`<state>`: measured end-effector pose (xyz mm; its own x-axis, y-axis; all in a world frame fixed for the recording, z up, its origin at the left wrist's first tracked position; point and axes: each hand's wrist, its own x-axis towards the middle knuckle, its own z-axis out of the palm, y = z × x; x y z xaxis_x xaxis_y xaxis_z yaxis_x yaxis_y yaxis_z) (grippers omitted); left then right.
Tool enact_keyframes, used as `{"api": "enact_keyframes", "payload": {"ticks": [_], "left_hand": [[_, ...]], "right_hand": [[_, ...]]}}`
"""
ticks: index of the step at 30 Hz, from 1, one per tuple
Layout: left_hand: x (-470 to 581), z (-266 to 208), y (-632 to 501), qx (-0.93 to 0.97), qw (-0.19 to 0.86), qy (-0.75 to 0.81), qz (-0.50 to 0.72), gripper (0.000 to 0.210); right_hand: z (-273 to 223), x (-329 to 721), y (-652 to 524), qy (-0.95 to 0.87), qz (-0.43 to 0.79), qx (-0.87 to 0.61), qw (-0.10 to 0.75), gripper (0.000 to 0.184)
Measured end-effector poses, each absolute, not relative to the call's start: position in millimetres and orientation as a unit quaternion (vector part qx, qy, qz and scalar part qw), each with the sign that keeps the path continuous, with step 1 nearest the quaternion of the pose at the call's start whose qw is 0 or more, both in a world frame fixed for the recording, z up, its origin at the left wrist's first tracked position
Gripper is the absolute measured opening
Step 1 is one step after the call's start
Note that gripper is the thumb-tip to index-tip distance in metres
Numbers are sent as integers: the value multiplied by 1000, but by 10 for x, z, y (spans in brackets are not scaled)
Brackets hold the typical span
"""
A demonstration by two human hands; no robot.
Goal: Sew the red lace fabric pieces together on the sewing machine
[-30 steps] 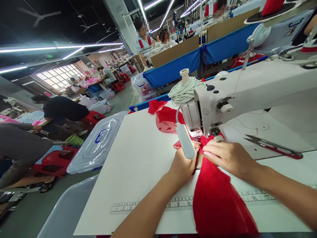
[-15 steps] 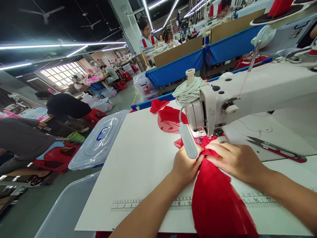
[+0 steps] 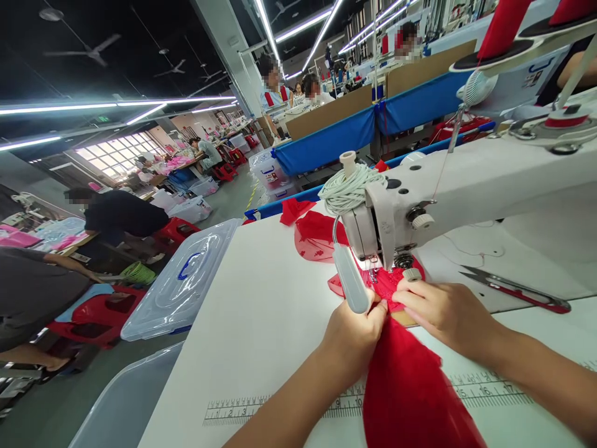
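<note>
Red fabric [image 3: 410, 379] runs from under the presser foot of a white sewing machine [image 3: 448, 193] down over the table's front edge. My left hand [image 3: 357, 326] pinches the fabric just in front of the foot, its fingertips partly behind a grey lamp head [image 3: 349, 280]. Close by on the right, my right hand [image 3: 441, 311] has its thumb and fingers closed on the fabric's edge beside the needle area. Behind the lamp lies another red sheer piece [image 3: 317, 236]. A bundle of pale green cord [image 3: 352, 190] rests on the machine head.
Thread snips [image 3: 517, 289] lie right of my right hand. A printed ruler [image 3: 252, 407] crosses the white table [image 3: 233, 336]. Left of it stand a lidded clear plastic box [image 3: 186, 274] and a red stool [image 3: 100, 314]. Several people work at machines beyond.
My hands have drawn slightly apart, and the fabric between them has shifted, uncovering a tan patch by my right fingers. The whole view has tilted a little.
</note>
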<state>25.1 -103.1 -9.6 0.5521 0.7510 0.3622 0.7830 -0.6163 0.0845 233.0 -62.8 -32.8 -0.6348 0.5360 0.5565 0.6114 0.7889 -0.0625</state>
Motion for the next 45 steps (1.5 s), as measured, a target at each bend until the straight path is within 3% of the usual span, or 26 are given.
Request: {"api": "enact_keyframes", "payload": {"ticks": [6, 10, 45], "left_hand": [[244, -12, -1156, -890, 62, -416, -176, 72], [273, -56, -1183, -878, 99, -426, -193, 86], [296, -247, -1110, -863, 139, -459, -158, 92]], "right_hand": [[-318, 2319, -626, -905, -69, -307, 286, 28], [-364, 2317, -632, -897, -79, -319, 296, 28], [-308, 2310, -520, -890, -105, -342, 282, 27]]}}
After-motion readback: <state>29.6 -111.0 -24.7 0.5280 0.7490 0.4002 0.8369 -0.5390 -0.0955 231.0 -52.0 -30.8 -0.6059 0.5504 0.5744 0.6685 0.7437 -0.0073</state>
